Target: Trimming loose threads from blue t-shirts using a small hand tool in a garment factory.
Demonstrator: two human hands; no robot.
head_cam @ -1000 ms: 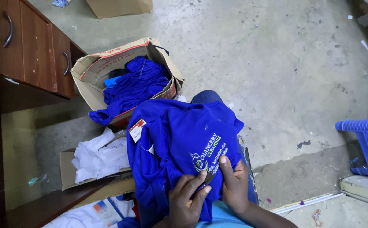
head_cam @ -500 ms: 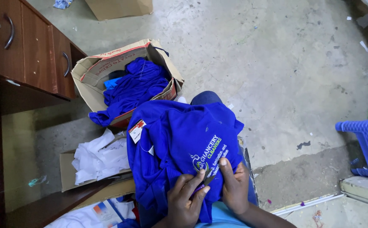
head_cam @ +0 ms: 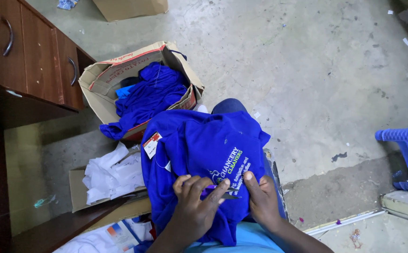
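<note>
A blue garment (head_cam: 199,145) with an embroidered logo and a hanging paper tag (head_cam: 151,145) lies draped over my lap. My left hand (head_cam: 195,206) rests on the cloth and grips small purple-handled scissors (head_cam: 220,192), whose blades point right toward the logo. My right hand (head_cam: 260,199) presses the cloth flat just right of the blades, thumb near the lettering. Both hands sit at the garment's lower part.
An open cardboard box (head_cam: 105,70) holding more blue garments stands on the concrete floor ahead. A flatter box (head_cam: 75,187) of white cloth lies at my left. Wooden drawers (head_cam: 40,56) at far left, a blue plastic stool (head_cam: 407,150) at right.
Hardly anything moved. My left hand's fingers shifted slightly around the scissors by the logo; the garment and my right hand stay where they were.
</note>
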